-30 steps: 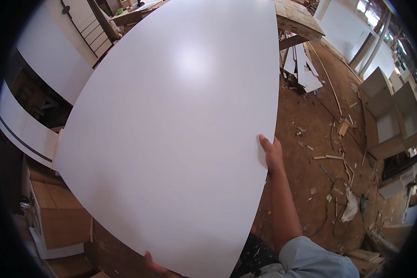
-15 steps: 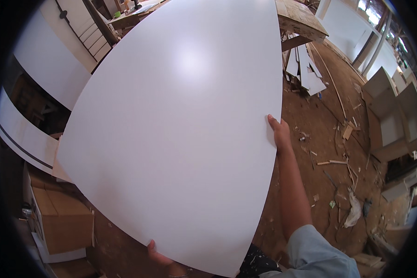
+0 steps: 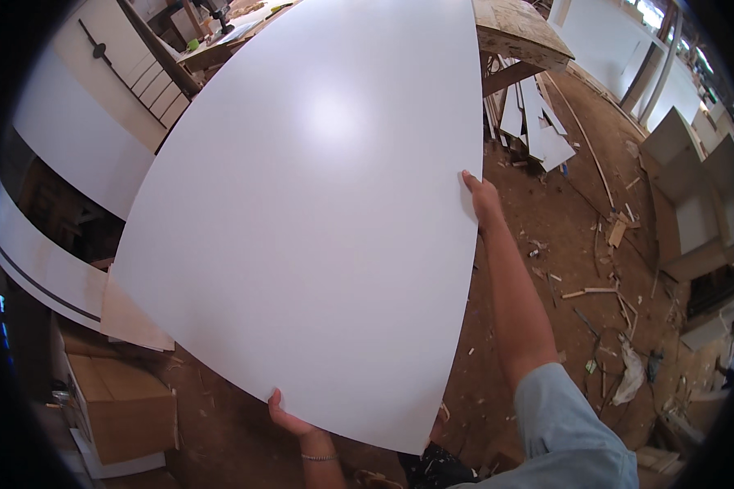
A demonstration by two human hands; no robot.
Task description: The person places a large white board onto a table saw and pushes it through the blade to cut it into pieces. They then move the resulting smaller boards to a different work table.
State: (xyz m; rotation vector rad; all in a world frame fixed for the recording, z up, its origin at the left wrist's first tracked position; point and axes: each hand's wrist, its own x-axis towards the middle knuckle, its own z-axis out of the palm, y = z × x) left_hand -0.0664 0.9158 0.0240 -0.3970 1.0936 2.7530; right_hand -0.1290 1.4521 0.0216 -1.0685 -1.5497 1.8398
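A large white panel (image 3: 302, 244) with a smooth, glossy face fills the middle of the view, reaching from my body to the wooden bench at the far end. My left hand (image 3: 287, 416) grips its near edge, the thumb on top and the fingers hidden underneath; a bracelet circles that wrist. Farther up, my right hand (image 3: 481, 198) holds the right edge, thumb over the white face and the other fingers out of sight below. Whether the panel's far end rests on the bench, I cannot tell.
A worn wooden bench (image 3: 526, 37) stands at the far right, with broken white board pieces (image 3: 538, 122) beneath. Scraps and sticks litter the brown floor (image 3: 538, 269). Cabinet boxes (image 3: 693, 196) stand at right. A brown carton (image 3: 126, 407) and a thin pale sheet (image 3: 134, 314) lie at left.
The panel has shifted away from me and slightly left, with both hands still on its edges. More of my left wrist and of the pale sheet now shows.
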